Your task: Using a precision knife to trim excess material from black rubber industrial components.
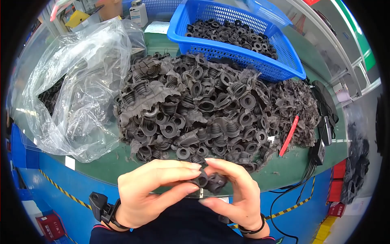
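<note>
Both hands meet just in front of the table's near edge and pinch one small black rubber bellows part (212, 181) between their fingertips. My left hand (152, 191) grips it from the left, my right hand (235, 195) from the right and below. A wrist device sits on my left wrist and a thin dark band on my right. Right behind the hands lies a big heap of black rubber bellows parts (195, 110), many still joined by thin flash sheets.
A blue plastic basket (280, 67) with several trimmed black parts stands at the back right. A crumpled clear plastic bag (81, 89) lies left. Scrap rubber flash (296, 105) piles right, with a red stick-like tool (289, 135), black cables and a white bottle (139, 13) behind.
</note>
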`<state>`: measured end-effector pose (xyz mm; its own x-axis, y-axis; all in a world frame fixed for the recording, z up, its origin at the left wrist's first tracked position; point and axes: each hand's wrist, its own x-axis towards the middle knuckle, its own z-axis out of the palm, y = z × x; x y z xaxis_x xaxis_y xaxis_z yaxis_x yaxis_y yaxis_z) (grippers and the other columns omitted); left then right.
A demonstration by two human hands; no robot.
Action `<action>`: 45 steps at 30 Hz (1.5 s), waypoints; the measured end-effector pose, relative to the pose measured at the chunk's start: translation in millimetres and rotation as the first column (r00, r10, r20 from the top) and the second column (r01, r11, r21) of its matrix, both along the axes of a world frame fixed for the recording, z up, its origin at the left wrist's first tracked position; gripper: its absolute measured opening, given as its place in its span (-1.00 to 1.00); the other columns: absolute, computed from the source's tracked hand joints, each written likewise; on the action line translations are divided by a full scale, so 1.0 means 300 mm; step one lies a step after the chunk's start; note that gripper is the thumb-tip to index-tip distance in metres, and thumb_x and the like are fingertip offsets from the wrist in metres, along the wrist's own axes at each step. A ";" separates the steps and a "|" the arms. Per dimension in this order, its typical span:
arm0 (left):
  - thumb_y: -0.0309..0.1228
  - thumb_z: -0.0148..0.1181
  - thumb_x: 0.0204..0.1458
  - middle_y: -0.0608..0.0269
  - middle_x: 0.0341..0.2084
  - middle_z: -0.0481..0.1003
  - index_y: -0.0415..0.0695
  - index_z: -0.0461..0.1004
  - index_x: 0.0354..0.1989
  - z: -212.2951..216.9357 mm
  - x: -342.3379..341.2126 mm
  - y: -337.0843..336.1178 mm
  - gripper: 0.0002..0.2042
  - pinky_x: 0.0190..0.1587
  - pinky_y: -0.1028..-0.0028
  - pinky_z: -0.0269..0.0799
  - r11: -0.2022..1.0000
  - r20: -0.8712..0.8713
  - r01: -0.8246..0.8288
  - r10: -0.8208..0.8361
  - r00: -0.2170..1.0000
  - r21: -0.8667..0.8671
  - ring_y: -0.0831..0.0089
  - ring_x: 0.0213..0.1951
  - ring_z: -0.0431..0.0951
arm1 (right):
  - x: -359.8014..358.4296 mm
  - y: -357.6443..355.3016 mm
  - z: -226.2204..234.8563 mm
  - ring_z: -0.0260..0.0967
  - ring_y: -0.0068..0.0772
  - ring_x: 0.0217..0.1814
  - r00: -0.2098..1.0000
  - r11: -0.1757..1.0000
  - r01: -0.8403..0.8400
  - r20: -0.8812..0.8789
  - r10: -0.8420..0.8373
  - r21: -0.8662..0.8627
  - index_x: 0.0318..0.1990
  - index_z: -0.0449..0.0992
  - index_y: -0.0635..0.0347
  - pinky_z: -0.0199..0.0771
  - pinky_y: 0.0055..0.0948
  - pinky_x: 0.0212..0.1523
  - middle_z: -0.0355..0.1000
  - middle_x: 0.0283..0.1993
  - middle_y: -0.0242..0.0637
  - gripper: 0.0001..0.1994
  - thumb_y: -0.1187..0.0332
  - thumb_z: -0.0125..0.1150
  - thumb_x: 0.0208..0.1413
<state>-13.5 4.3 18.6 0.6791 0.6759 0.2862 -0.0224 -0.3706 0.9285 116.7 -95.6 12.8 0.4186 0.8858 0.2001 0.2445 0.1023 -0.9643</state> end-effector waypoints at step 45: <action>-0.36 -0.11 0.05 0.17 -0.56 0.28 -0.18 0.23 -0.50 -0.009 0.003 -0.051 -0.83 -0.55 0.63 0.22 0.868 0.335 0.403 -0.303 0.892 -0.290 0.56 -0.62 0.31 | -0.009 -0.022 -0.050 0.30 -0.60 -0.38 0.958 0.989 -0.125 -0.252 0.141 0.078 0.01 0.26 0.32 0.32 -0.67 -0.39 0.29 -0.19 -0.20 -0.55 0.67 0.09 -0.14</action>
